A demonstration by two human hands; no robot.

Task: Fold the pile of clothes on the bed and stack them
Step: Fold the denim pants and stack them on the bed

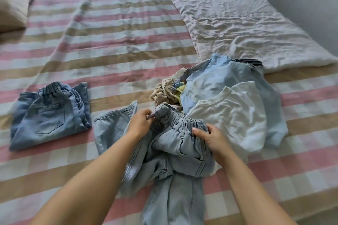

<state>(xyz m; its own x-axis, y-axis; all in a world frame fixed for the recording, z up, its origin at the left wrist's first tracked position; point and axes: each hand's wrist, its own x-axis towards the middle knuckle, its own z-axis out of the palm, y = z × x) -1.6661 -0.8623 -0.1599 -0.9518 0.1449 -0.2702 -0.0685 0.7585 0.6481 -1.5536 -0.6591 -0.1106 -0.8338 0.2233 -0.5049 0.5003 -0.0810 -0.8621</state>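
Light-blue jeans [175, 144] lie crumpled on the bed [109, 42] toward its near edge, just left of the unfolded pile [219, 86], waistband uppermost. Left hand [140, 123] — fingers [148, 115] pinching the waistband's left end. Right hand [212, 139] — fingers curled round its right end. Legs twisted: one lying out leftward, the other running toward the near edge and out of view

Risks, as judged:
- Lifting to shake out with the legs crossed would likely lock the twist into the fold
- Waistband touches the white T-shirt [232, 115]; a sharp pull could drag it along and scatter the pile
- Near leg may slide off the bed

Folded jeans [49, 115] lie well apart to the left, probably safe
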